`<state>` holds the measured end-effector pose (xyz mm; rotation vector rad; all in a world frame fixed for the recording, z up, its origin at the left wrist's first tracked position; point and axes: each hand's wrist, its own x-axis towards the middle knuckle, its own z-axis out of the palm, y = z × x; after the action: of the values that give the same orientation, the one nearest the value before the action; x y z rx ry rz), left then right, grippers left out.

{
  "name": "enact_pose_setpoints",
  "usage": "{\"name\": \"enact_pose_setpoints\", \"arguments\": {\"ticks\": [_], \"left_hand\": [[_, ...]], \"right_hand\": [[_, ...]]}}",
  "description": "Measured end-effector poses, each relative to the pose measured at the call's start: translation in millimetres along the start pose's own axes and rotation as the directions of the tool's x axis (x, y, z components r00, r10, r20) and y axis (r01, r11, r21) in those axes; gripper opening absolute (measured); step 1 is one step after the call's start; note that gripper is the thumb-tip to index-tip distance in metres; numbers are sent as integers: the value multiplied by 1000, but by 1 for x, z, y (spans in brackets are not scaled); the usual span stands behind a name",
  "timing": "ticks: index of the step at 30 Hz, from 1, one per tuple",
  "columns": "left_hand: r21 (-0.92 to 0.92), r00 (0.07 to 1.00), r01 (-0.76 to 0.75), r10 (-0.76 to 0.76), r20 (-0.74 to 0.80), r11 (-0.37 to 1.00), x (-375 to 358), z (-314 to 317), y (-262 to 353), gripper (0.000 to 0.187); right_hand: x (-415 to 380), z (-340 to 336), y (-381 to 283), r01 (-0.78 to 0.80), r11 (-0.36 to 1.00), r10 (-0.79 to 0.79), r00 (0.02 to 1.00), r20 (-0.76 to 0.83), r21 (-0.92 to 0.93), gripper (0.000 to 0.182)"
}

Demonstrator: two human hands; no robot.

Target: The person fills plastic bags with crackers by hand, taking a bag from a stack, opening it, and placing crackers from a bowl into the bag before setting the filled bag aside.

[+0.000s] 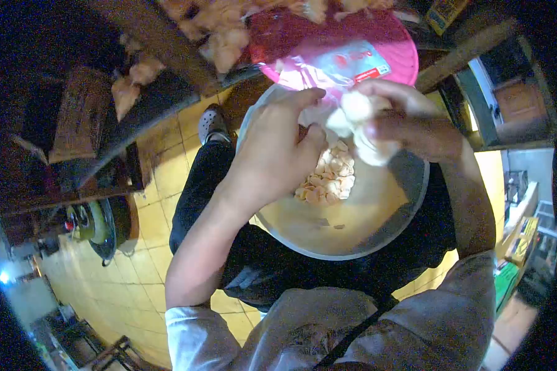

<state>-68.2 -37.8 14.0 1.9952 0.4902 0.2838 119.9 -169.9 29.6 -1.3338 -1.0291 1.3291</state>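
Note:
A wide metal bowl (365, 232) rests on my lap, with a heap of pale cloves that look like garlic (328, 184) in it. My right hand (408, 123), smeared by motion, is closed around white garlic bulbs (360, 114) above the bowl's far right side. Over the left side of the bowl is my left hand (278, 139), its thumb and index finger apart with nothing visible between them. Beyond both hands, a clear plastic bag with a printed label (353, 62) lies on a pink round tray (404, 46) and hangs toward the bowl.
Several pale brown clumps (226, 46), too blurred to name, lie on the dark wooden surface (148, 40) ahead and to the left. Yellow tiles (158, 229) cover the floor. A dark round pan-like object (105, 229) stands at left. Shelves with goods (520, 247) are at right.

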Motion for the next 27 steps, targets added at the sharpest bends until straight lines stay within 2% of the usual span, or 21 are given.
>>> {"name": "enact_pose_setpoints", "arguments": {"ticks": [1, 3, 4, 5, 7, 8, 10, 14, 15, 16, 17, 18, 19, 20, 21, 22, 23, 24, 26, 27], "left_hand": [[7, 1000, -10, 10, 19, 1000, 1, 4, 4, 46], [-158, 994, -26, 41, 96, 987, 0, 11, 11, 53], [-189, 989, 72, -46, 141, 979, -3, 14, 16, 63], [-183, 988, 71, -43, 149, 981, -3, 15, 17, 63], [-103, 990, 56, -42, 131, 993, -3, 18, 15, 71], [-99, 990, 59, -45, 135, 993, -4, 18, 15, 71], [-247, 984, 51, -7, 176, 968, -3, 18, 17, 77], [-250, 982, 7, 40, 183, 968, -6, 23, 4, 71], [-140, 987, -55, 75, 140, 989, -5, 23, 5, 66], [-26, 988, -113, 116, 100, 993, -4, 23, 6, 60], [-26, 989, -111, 113, 99, 993, -5, 22, 7, 60], [63, 994, -100, 96, 60, 993, -5, 22, 9, 55], [106, 995, -92, 89, 38, 990, -5, 22, 9, 53], [149, 997, -83, 81, 16, 985, -5, 21, 9, 50], [71, 999, -44, 43, 9, 997, -4, 21, 8, 49], [-8, 1000, -3, 3, 4, 1000, -3, 21, 6, 48], [-8, 1000, -3, 3, -1, 1000, -3, 21, 2, 48], [-16, 1000, -27, 27, -3, 1000, -2, 21, -4, 46], [-23, 999, -51, 51, -5, 998, -2, 19, -4, 45], [-75, 999, 3, 0, 36, 997, -2, 18, 1, 42]], "right_hand": [[1, 1, -2, 7, 1000, -7, 1000, -21, 7, 41], [2, 4, -3, -118, 989, 115, 992, -45, -87, 40], [7, 2, 11, -42, 983, 33, 998, -50, -177, 41], [7, 4, 15, -38, 985, 29, 998, -59, -171, 41], [4, 9, 20, 95, 975, -116, 989, -91, -203, 46], [0, 9, 15, -3, 959, -21, 997, -80, -283, 47], [-2, 15, 11, -51, 954, 21, 994, -105, -296, 48], [-3, 17, 7, -170, 922, 106, 975, -194, -348, 50], [-3, 16, 11, -170, 922, 106, 975, -195, -348, 50], [0, 12, 17, -97, 854, 2, 983, -182, -512, 52], [1, 11, 21, -25, 754, -97, 984, -149, -657, 53], [2, 12, 19, -21, 753, -99, 985, -144, -658, 53], [2, 16, 14, -91, 916, 32, 987, -155, -391, 53], [0, 19, 11, -173, 981, 161, 979, -125, -89, 54], [-2, 22, 8, -172, 981, 161, 979, -123, -91, 54], [-6, 25, 6, -167, 985, 171, 981, -95, 49, 53], [-7, 27, 4, -161, 969, 176, 982, -66, 186, 53], [-6, 25, 11, -161, 970, 175, 982, -66, 184, 53], [-1, 20, 31, -71, 997, 70, 994, -84, -3, 47], [0, 18, 33, -70, 998, 69, 994, -86, -5, 47]]}}
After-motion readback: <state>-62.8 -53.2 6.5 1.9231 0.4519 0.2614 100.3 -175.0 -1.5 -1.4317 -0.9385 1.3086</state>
